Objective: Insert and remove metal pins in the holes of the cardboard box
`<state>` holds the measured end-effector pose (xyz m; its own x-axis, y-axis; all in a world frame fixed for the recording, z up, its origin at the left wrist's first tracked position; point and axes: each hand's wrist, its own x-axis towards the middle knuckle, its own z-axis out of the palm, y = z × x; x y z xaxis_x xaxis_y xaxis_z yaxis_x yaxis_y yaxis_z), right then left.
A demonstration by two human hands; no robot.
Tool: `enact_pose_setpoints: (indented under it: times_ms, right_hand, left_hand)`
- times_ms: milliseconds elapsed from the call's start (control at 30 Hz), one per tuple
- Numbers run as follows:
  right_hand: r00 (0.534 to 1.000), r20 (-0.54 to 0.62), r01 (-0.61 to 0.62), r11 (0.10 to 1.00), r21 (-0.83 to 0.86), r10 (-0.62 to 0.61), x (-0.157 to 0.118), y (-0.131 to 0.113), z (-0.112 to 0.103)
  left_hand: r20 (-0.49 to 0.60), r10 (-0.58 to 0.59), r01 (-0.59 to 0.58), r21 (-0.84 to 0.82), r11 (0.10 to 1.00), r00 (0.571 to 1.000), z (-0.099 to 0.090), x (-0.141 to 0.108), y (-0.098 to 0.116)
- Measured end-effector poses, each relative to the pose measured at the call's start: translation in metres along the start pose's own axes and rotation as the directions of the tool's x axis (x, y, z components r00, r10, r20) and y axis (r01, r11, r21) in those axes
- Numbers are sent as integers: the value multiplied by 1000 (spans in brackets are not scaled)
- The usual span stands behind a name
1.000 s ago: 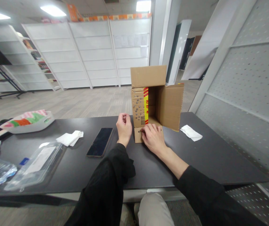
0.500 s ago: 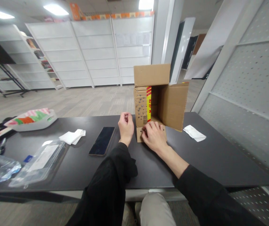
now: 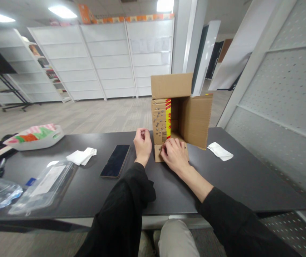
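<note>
An open cardboard box point(image 3: 181, 117) stands on the dark table, its mouth facing me. Several small grey round pieces point(image 3: 158, 122) dot its left side panel, beside a strip of yellow and red tape point(image 3: 168, 119). My right hand point(image 3: 174, 151) rests over the lower flap point(image 3: 158, 155), fingers bent and thumb drawn in against them; what they pinch is hidden. Small dark spots show on that flap near the fingertips. Left of the box, my left hand point(image 3: 143, 145) is raised with its fingers curled closed; whatever lies inside is too small to name.
A phone point(image 3: 115, 160) lies left of my left hand. Farther left are a crumpled tissue point(image 3: 82, 156), a clear plastic case point(image 3: 45, 185), a water bottle point(image 3: 0, 192) and a white basket point(image 3: 37, 142). A folded tissue point(image 3: 220, 151) lies right of the box.
The whole view has shifted slightly. Both hands keep nearly the same places and poses, with the right fingers still at the lower flap.
</note>
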<state>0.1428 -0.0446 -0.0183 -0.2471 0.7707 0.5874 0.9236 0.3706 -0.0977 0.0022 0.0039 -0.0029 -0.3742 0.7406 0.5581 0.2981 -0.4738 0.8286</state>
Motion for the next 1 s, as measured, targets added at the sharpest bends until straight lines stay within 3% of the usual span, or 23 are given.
enact_pose_setpoints:
  times_ms: [300, 767, 1000]
  right_hand:
    - [999, -52, 5, 993, 122, 2, 0, -2, -10]
    - [997, 12, 68, 971, 229, -72, -4, 2, -7]
    - [993, -77, 105, 954, 280, -87, -4, 5, -5]
  left_hand:
    - [-12, 1, -1, 11, 1000, 1000, -1, 0, 2]
    - [-9, 0, 0, -5, 1000, 1000, -1, 0, 3]
    - [-8, 14, -14, -10, 1000, 1000, -1, 0, 1]
